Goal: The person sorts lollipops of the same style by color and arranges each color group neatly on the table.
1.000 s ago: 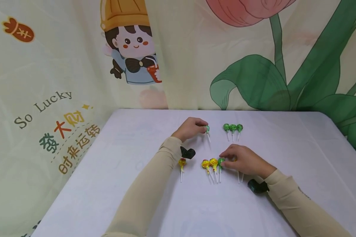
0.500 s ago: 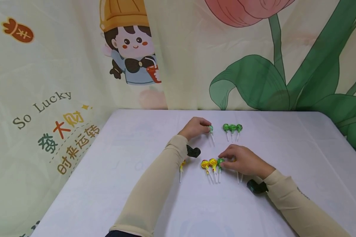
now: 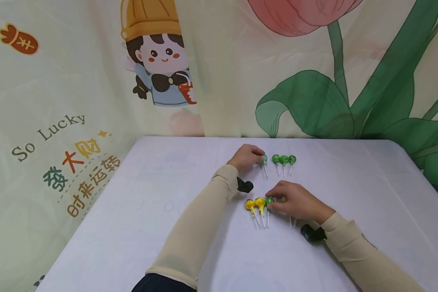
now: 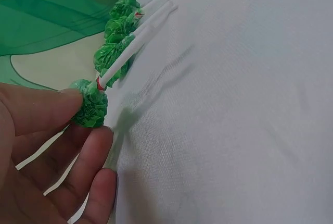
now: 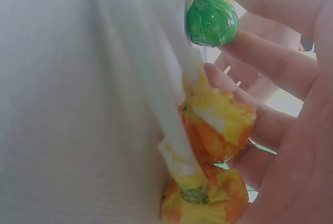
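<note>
At the back of the table my left hand [image 3: 246,157] pinches a green-wrapped lollipop [image 4: 91,107] by its head, the stick pointing away from the fingers. Just right of it, three green lollipops [image 3: 284,159] lie in a row. Nearer the front, my right hand [image 3: 295,199] holds another green lollipop [image 5: 212,21] between thumb and index finger. Left of that one, two yellow lollipops [image 3: 259,203] lie side by side. Under the right palm are two orange-and-yellow lollipops [image 5: 218,125]; in the head view mainly their sticks show.
A white cloth covers the table [image 3: 160,182]. Behind it hangs a printed backdrop [image 3: 226,81] with a cartoon figure and green leaves. A black wrist camera [image 3: 245,186] sits on the left wrist, and another black camera [image 3: 312,233] on the right.
My left hand has moved right with its green lollipop, closer to the three green ones. The left forearm now hides a lone yellow lollipop seen earlier. My right hand has stayed in place.
</note>
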{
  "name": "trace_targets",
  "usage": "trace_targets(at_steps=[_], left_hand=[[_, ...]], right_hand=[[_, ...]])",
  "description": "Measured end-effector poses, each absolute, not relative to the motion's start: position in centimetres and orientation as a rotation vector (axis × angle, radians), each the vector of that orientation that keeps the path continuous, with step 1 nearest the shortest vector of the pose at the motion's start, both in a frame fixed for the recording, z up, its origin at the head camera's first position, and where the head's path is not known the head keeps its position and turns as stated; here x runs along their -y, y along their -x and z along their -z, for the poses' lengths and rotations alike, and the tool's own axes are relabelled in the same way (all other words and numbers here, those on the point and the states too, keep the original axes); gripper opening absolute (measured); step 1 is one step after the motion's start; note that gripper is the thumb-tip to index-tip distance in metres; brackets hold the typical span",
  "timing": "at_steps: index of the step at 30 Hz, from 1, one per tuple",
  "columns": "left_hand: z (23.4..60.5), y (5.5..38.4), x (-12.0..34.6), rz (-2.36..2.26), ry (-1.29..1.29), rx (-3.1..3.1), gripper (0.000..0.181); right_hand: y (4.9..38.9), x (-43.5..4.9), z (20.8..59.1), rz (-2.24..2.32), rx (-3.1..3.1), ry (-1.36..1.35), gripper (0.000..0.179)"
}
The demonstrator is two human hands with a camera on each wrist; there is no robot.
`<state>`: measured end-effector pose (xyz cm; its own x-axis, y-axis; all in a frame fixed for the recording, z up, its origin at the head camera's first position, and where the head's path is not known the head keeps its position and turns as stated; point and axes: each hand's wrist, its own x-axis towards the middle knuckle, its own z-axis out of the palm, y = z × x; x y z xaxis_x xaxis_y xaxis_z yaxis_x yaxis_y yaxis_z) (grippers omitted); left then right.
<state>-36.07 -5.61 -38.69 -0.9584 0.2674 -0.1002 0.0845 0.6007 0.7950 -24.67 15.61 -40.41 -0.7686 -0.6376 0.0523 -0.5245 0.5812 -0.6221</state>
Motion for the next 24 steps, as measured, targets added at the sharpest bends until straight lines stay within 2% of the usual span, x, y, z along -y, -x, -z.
trace_targets(at_steps=[24], left_hand=[[38.7, 36.8, 4.2, -1.228, -0.270, -2.659, 0.024]], right_hand=[[25.0, -15.8, 40.8, 0.914, -2.695, 1.079, 0.024]])
